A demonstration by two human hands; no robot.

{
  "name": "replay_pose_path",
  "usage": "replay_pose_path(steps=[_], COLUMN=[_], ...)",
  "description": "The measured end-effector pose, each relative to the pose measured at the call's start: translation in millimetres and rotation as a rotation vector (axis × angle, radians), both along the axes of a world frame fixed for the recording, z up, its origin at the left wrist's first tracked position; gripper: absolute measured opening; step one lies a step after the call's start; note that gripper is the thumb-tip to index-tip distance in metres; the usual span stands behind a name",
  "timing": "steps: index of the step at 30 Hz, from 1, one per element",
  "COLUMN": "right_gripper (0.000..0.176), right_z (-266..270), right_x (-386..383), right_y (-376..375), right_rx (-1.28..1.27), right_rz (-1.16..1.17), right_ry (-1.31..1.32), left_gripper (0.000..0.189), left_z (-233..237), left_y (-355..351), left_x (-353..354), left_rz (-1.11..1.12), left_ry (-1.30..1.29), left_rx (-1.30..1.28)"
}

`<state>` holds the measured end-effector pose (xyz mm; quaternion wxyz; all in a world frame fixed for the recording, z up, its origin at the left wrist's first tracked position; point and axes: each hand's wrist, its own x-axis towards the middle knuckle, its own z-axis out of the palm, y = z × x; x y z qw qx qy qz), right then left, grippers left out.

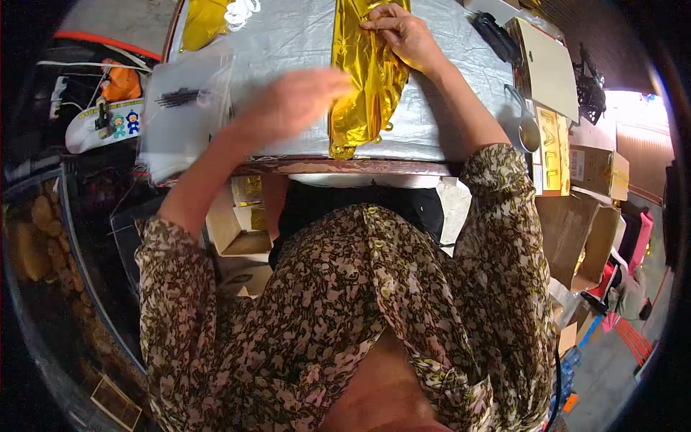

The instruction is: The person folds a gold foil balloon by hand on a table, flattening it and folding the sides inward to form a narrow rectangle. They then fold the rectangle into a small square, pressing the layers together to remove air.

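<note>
A flat, uninflated gold foil balloon (362, 97) lies lengthwise on the silver-covered table, creased, with small holed tabs at its near end. My right hand (407, 34) is at its far right edge, thumb and fingers pinched together on the foil. My left hand (299, 101) is smeared by motion just left of the balloon, above the table; its fingers cannot be made out. Left of that hand lies a clear plastic bag (183, 137) with a bunch of thin black pieces (180, 97) on it.
More gold foil (205, 25) and a white string bundle (241, 13) lie at the far left. On the right are a black object (497, 37), a metal ladle-like cup (529, 133) and a gold-lettered package (551, 155). Cardboard boxes (576, 230) stand below right.
</note>
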<state>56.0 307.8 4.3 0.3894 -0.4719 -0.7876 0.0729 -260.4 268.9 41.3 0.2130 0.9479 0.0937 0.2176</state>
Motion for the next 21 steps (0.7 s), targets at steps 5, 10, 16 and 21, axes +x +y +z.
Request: replay_pose_path(steps=[5, 10, 16, 21], right_gripper=[0.037, 0.037, 0.037, 0.041], right_z=[6, 17, 16, 28], right_x=[1, 2, 2, 2], right_y=[-4, -11, -14, -26], right_rx=[-0.064, -0.087, -0.080, -0.164], right_rz=[0.000, 0.026, -0.006, 0.033], right_ry=[0.022, 0.027, 0.014, -0.018], left_gripper=[0.041, 0.043, 0.032, 0.032], left_z=[10, 17, 11, -6], left_y=[68, 91, 92, 87], left_x=[18, 43, 64, 59], left_rz=[0.068, -0.079, -0.145, -0.097], left_ry=[-0.002, -0.039, -0.104, -0.107], left_rx=[0.433, 0.545, 0.474, 0.412])
